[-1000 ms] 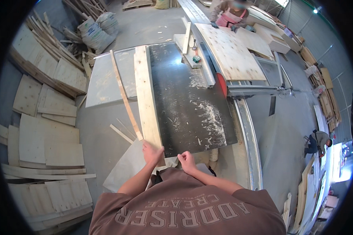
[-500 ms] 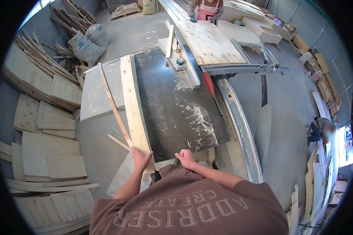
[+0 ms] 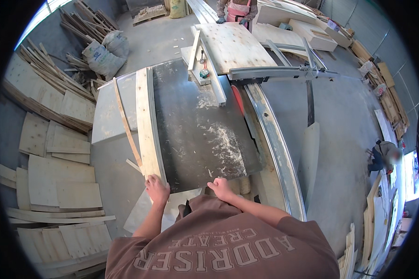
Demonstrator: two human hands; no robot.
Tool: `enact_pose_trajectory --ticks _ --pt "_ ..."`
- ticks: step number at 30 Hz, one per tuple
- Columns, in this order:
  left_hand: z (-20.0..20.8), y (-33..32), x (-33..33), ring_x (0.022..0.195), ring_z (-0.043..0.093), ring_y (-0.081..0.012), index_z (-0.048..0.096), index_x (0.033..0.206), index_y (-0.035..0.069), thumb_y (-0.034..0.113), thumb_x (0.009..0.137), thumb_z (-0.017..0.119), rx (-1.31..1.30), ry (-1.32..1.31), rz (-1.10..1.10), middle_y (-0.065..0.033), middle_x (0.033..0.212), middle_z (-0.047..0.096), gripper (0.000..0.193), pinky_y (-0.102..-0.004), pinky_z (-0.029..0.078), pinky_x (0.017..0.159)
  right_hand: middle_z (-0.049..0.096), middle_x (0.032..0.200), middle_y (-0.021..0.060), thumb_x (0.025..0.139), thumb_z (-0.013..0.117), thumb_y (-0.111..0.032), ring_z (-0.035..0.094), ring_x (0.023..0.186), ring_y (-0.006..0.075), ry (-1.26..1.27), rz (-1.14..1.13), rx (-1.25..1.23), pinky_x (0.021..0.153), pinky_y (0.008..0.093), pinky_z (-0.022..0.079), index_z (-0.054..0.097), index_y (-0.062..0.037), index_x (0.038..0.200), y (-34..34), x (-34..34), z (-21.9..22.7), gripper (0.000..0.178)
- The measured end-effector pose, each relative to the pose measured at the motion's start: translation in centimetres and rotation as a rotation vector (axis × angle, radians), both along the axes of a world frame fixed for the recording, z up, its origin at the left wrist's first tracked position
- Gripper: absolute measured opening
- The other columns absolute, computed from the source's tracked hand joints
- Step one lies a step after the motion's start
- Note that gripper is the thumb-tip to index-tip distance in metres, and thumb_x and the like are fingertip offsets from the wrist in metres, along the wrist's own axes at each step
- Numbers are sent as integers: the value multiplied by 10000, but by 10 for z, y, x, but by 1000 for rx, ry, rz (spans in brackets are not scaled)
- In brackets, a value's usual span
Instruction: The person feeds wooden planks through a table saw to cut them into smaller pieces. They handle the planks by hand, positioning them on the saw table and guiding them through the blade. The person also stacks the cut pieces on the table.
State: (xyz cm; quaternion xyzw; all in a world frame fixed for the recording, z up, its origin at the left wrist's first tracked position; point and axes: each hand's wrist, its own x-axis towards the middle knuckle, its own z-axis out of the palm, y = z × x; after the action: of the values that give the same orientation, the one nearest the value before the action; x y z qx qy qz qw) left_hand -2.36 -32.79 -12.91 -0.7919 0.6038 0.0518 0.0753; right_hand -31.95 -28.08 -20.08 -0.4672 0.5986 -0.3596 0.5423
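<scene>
A stack of long plywood strips [image 3: 149, 125] lies along the left edge of a dark saw table [image 3: 191, 158]. At its near end, my left hand [image 3: 157, 189] is closed over the strips, fingertips on top. My right hand [image 3: 221, 188] makes a fist at the table's near edge, and anything inside it is hidden. Sawdust and chips are scattered over the table in front of this fist. Beyond it, a red blade guard [image 3: 238, 99] stands at the table's right side. A thin wood strip [image 3: 127, 122] slants just left of the stack.
Across the saw, a co-worker in a pink apron [image 3: 238, 9] rests gloved hands on a plywood panel [image 3: 235, 44]. A metal fence [image 3: 214, 81] and a tape measure [image 3: 204, 73] lie farther off. Plywood offcuts [image 3: 63, 172] line the left. Another person [image 3: 384, 156] bends at far right.
My left hand has turned from the side of the strips to over their near end. The whole view has shifted slightly. The panel and its carriage have slid away from me.
</scene>
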Motion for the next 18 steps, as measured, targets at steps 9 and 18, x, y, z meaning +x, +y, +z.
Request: enact_pose_trajectory --ticks 9,18 --pt "-4 -7 -7 1419 455 -453 439 1513 -65 309 777 831 104 15 21 -239 1551 467 914 -508 501 1119 516 583 60 950 798 -317 423 607 116 35 37 118 548 403 399 504 -33 654 52 -53 -8 504" --pt "-10 -9 -4 1394 480 -477 428 1508 -88 330 741 855 167 0 -38 -242 1572 461 972 -474 496 1147 569 602 59 927 811 -307 487 599 124 -14 17 172 561 397 440 537 -35 654 81 -78 -36 473"
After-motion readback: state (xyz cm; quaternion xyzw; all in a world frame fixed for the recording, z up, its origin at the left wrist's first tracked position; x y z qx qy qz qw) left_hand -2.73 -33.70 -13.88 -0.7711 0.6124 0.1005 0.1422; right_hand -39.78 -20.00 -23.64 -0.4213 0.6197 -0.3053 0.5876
